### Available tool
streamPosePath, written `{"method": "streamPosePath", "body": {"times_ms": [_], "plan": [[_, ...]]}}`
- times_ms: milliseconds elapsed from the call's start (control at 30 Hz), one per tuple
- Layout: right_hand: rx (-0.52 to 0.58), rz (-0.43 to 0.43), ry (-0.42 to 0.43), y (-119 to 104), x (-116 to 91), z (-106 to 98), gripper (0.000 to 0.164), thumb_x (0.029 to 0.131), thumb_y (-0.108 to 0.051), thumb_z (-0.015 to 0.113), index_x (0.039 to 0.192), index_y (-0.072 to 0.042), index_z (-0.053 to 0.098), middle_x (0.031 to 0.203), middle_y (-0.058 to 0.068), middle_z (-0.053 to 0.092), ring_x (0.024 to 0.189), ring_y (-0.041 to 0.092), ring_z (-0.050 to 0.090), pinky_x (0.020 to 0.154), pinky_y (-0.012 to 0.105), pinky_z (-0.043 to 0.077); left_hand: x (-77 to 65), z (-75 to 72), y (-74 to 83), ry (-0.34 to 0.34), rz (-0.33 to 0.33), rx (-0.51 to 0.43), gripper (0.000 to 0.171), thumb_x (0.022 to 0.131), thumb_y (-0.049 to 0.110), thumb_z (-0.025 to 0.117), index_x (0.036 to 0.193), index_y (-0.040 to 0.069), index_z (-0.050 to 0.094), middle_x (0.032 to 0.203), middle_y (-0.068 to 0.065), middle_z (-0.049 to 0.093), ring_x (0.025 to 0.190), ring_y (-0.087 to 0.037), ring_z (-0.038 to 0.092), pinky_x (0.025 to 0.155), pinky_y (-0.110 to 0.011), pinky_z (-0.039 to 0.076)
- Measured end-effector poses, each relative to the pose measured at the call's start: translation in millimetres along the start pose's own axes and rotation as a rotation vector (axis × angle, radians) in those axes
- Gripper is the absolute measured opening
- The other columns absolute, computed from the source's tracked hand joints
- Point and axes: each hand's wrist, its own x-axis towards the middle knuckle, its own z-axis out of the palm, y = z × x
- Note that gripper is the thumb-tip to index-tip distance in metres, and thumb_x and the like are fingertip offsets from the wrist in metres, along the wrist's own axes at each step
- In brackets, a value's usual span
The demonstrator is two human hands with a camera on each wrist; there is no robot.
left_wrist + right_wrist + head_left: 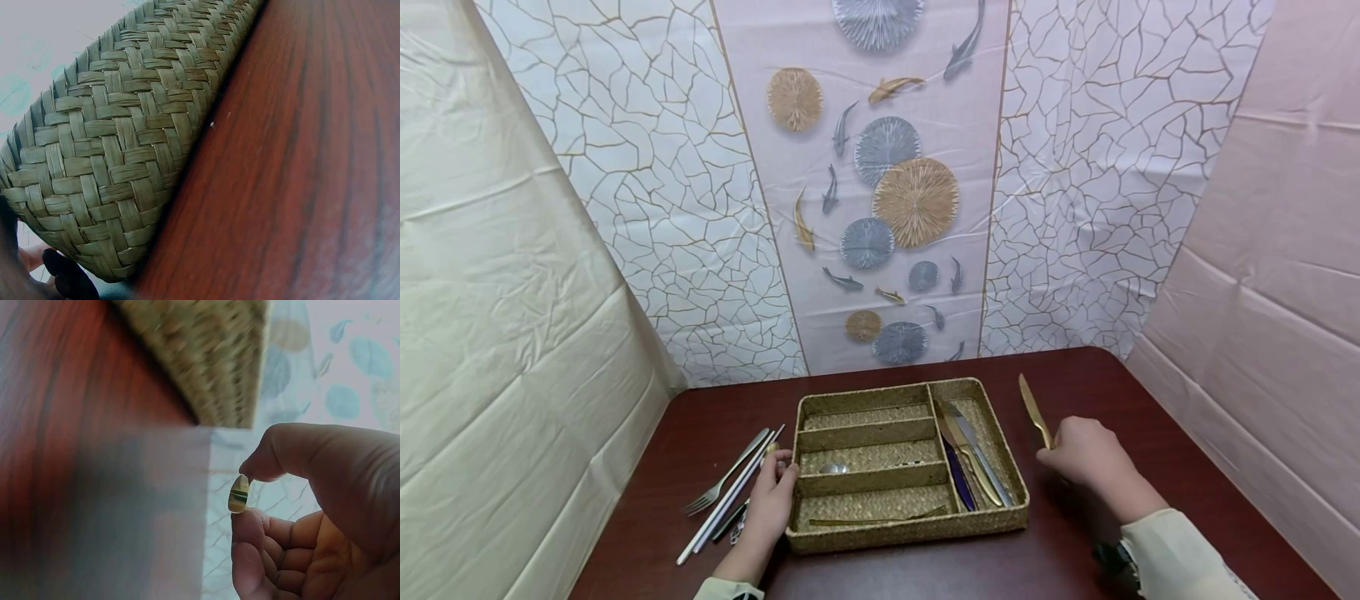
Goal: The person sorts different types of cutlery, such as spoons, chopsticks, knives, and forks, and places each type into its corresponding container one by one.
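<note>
In the head view my right hand (1086,454) pinches a gold table knife (1034,410) by its handle, right of the woven tray, blade pointing away. Its handle end (238,495) shows between thumb and fingertip in the right wrist view. My left hand (769,504) holds the left side of the woven tray (910,527), thumb at the rim. In the tray's right compartment lie a purple-handled knife (958,479), a gold knife (976,462) and a silver knife (985,458). A spoon (833,468) is in the middle left compartment, a thin gold utensil (872,522) in the front one.
Left of the tray, a silver fork (718,485), pale chopsticks (722,508) and other utensils lie in a loose pile on the dark red table (647,533). Patterned cloth (895,333) hangs along the table's back edge, and plain cloth (512,375) hangs at the left.
</note>
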Motion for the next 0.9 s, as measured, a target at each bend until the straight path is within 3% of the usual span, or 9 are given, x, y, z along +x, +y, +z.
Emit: {"method": "streamPosePath", "body": {"times_ms": [200, 467, 733, 900], "plan": [[-0.024, -0.046, 0.051, -24.4, -0.4, 0.2, 0.036, 0.069, -0.026, 0.067, 0.045, -0.020, 0.041, 0.040, -0.009, 0.032, 0.037, 0.011, 0.032, 0.039, 0.029, 0.027, 0.0, 0.3, 0.6, 0.005, 0.002, -0.002, 0.027, 0.101, 0.018, 0.051, 0.125, 0.006, 0.053, 0.085, -0.008, 0.046, 0.070, -0.021, 0.045, 0.066, -0.037, 0.038], [-0.049, -0.110, 0.069, -60.6, -10.2, 1.5, 0.037, 0.065, -0.019, 0.063, 0.044, -0.022, 0.032, 0.045, -0.010, 0.019, 0.042, 0.009, 0.016, 0.040, 0.029, 0.020, 0.0, -0.1, 0.7, -0.006, -0.007, -0.003, 0.028, 0.101, 0.020, 0.050, 0.126, 0.008, 0.052, 0.086, -0.008, 0.046, 0.070, -0.021, 0.045, 0.065, -0.037, 0.038], [-0.094, -0.189, 0.064, -90.8, -9.9, 12.8, 0.038, 0.068, -0.020, 0.066, 0.046, -0.020, 0.034, 0.046, -0.009, 0.021, 0.042, 0.011, 0.020, 0.040, 0.031, 0.022, 1.1, -1.5, -0.2, 0.008, -0.004, -0.002, 0.028, 0.101, 0.019, 0.051, 0.126, 0.007, 0.053, 0.088, -0.010, 0.048, 0.073, -0.022, 0.046, 0.067, -0.037, 0.039], [-0.144, -0.191, 0.042, -101.2, -5.3, 21.3, 0.038, 0.070, -0.024, 0.070, 0.050, -0.019, 0.038, 0.048, -0.006, 0.031, 0.042, 0.014, 0.029, 0.041, 0.034, 0.030, 0.3, -0.1, -0.5, 0.003, -0.001, -0.005, 0.027, 0.101, 0.019, 0.050, 0.125, 0.007, 0.053, 0.087, -0.009, 0.047, 0.072, -0.022, 0.046, 0.067, -0.037, 0.039]]}}
